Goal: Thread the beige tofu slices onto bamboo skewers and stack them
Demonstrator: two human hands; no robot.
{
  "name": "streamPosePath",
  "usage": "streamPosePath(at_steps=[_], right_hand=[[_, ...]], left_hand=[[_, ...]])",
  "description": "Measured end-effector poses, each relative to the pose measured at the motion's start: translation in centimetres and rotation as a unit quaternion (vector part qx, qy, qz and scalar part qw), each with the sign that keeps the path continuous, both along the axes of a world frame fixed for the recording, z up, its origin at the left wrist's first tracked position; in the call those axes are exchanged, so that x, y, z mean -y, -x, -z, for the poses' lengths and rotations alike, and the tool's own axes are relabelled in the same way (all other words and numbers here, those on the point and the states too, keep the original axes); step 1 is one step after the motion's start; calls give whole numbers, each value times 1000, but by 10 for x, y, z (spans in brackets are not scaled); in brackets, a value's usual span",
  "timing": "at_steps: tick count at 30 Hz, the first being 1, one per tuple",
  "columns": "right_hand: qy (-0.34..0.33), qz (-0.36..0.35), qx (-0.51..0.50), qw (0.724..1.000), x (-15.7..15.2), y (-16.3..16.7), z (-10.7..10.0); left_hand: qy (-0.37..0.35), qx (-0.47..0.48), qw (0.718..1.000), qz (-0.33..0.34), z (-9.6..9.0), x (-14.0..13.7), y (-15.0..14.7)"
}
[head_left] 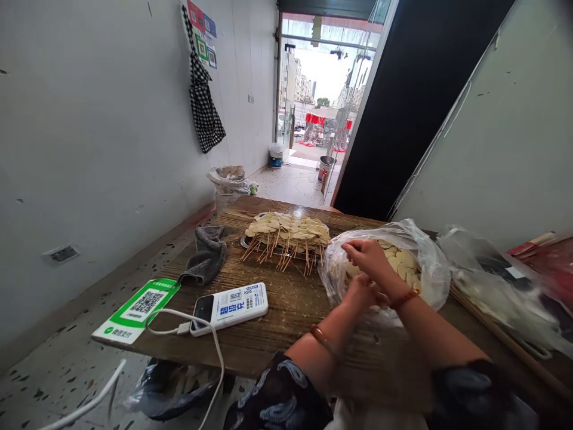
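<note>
My left hand [360, 291] is at the near left side of a clear plastic bag [432, 263], its fingers curled together. Just above it, my right hand [367, 257] reaches over the bag with thumb and fingers pinched. Whatever either hand holds is too small or hidden to make out. Inside the opened bag lie pale, thin round slices [403, 261], which look like potato. Left of the bag, a metal tray [244, 240] bears a heap of skewered slices [286, 227], with the thin wooden sticks [285, 258] pointing toward me.
On the wooden table [286, 304] lie a grey cloth [206, 257], a white power bank [242, 303] with a cable, and a green QR-code card [138, 307]. More plastic bags [501, 286] lie at the right. A lined bin [227, 182] stands beyond the table.
</note>
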State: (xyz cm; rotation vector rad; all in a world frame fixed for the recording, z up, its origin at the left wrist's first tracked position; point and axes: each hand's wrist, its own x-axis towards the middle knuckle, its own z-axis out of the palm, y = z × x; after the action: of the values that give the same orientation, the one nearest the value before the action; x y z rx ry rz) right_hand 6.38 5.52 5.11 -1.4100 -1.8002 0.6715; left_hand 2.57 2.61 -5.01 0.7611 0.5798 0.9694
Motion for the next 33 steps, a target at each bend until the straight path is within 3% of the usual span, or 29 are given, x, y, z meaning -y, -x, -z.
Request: streamPosePath(at_steps=[3,8,13,17,24,33], right_hand=[[-44,42,51,997,28,-50,2],[-18,168,55,984,71,-149,23],[-26,304,111,946,111,-247,30],[-12,370,164,914,135,-300,41],[13,350,274,896,130,-312,78],[31,337,363,868,121,-300,99]], left_hand=[[-8,-7,1000,-11,-12,7,2],[-19,-32,999,-15,-36,16,8],[-41,-44,998,-11,-45,8,12],[-61,-65,996,-15,-46,7,14],[-79,-108,991,-14,-48,9,16],[-85,-142,986,-32,-49,8,18]])
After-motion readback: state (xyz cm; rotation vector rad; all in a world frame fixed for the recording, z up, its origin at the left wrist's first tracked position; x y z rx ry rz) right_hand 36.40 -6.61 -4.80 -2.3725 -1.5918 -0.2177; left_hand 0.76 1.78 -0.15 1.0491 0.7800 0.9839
